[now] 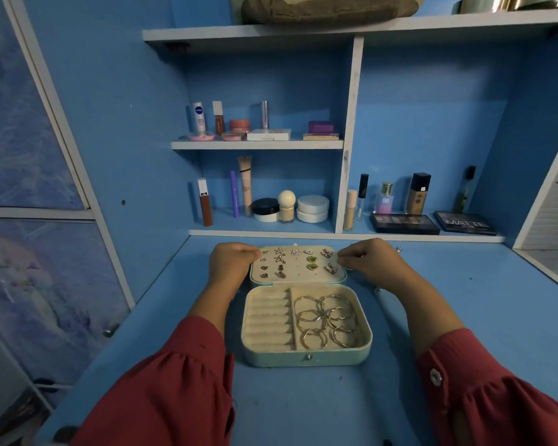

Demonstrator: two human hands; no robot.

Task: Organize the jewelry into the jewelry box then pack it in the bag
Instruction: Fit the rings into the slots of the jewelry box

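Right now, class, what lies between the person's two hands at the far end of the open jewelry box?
In the head view, the lid panel of the jewelry box lies between the left hand and right hand, with earrings pinned in rows.

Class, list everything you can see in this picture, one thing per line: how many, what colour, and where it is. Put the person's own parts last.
jewelry box: one, pale teal with cream lining, open on the blue desk.
earrings: many small pairs, gold, silver and green, pinned on the lid panel.
hoop bangles: several, gold, in the box's right compartment.
ring rolls: one set, cream, left compartment, no rings showing.
small jewelry piece: one, silvery, on the desk right of the box.
cosmetics: many bottles, tubes, jars, mixed colours, on the shelves behind.
palettes: two, black, lower right shelf.
left hand: fingers curled at the lid's left edge.
right hand: fingers curled at the lid's right edge.
sleeves: two, red.
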